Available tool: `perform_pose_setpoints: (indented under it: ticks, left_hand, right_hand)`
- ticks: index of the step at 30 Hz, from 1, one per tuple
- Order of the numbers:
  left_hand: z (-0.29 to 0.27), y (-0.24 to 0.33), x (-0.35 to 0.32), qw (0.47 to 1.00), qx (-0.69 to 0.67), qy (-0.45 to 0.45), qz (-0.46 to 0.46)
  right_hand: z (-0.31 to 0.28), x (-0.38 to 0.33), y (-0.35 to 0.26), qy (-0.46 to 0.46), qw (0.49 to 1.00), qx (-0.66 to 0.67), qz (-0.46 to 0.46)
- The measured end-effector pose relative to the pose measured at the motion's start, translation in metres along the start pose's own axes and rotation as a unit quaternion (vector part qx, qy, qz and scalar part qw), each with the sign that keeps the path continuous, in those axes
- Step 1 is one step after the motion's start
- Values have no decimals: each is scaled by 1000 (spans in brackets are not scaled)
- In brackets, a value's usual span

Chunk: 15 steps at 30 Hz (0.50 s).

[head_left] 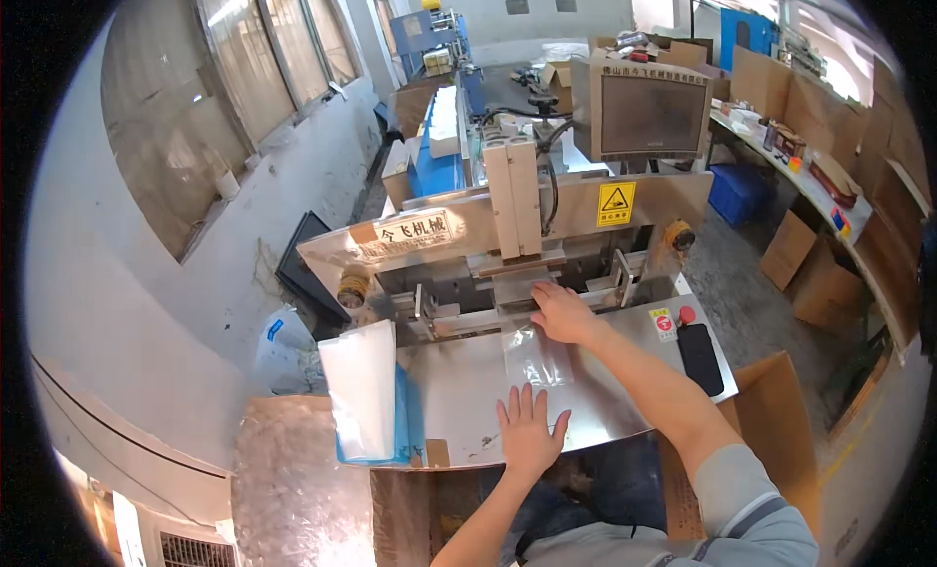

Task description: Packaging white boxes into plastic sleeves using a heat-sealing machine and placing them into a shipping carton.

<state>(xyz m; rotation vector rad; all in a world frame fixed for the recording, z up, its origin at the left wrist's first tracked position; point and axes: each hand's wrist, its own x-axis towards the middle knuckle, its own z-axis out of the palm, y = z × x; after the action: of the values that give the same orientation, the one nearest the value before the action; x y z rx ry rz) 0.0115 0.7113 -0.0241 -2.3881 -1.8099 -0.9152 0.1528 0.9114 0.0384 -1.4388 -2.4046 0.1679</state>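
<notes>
A clear plastic bag [537, 359] lies flat on the metal worktable [454, 372] of a machine, its far end near the machine's central slot. My left hand [530, 435] rests palm down with fingers spread, its fingertips by the bag's near edge. Reaching farther in, my right hand [566, 313] lies at the bag's far end, fingers stretched out beside the metal plate [522, 286] under the upright press head [512, 198]. No object shows in either hand. What lies beneath my right palm is hidden.
White sheets or bags [359, 391] stand in a blue holder at the table's left. A black phone [700, 360] and red button [686, 315] are at the right. A monitor [649, 113] stands beyond the crossbar [576, 208]. An open cardboard box [776, 411] sits at lower right.
</notes>
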Motion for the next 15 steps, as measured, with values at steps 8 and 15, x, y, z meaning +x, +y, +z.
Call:
perform_pose_setpoints:
  ticks: [8, 15]
  left_hand:
    - [1, -1, -3, 999, -20, 33, -2]
    - [-6, 2, 1, 993, -60, 88, -39]
  right_hand:
    - [-17, 18, 2, 22, 999, -16, -19]
    - [-10, 33, 11, 114, 991, -41, -51]
